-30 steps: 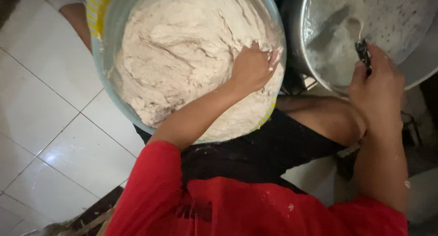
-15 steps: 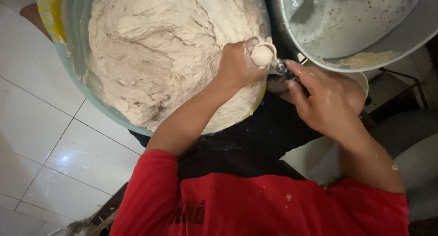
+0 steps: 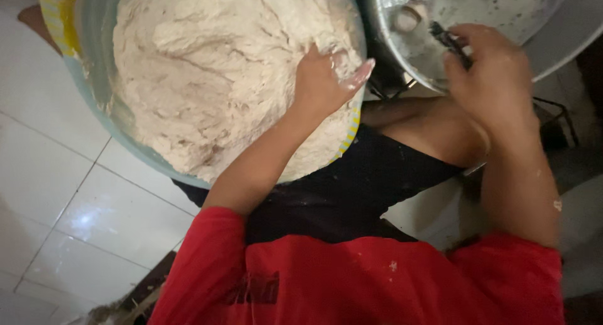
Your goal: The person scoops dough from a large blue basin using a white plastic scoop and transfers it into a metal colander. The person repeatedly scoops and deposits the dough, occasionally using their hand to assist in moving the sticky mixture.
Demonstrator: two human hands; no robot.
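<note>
A big pale-blue bowl (image 3: pixel 94 111) with a yellow rim holds a large mass of sticky whitish dough (image 3: pixel 207 80). My left hand (image 3: pixel 323 80) is at the dough's right edge, its fingers dug into the mass and its thumb coated in dough. My right hand (image 3: pixel 490 74) grips a small dark utensil (image 3: pixel 449 39) over a wide metal pan (image 3: pixel 553 48). A small round lump of dough (image 3: pixel 408 17) lies in the pan, just left of the utensil's tip.
I sit on a white tiled floor (image 3: pixel 56 193) in a red shirt and dark clothing, with a bare knee (image 3: pixel 433 130) under the pan. A dark stand (image 3: pixel 549 121) shows under the pan's right side.
The dough ball that my left hand held by the utensil now lies in the pan. My left hand went back into the dough mass. My right hand rose over the pan.
</note>
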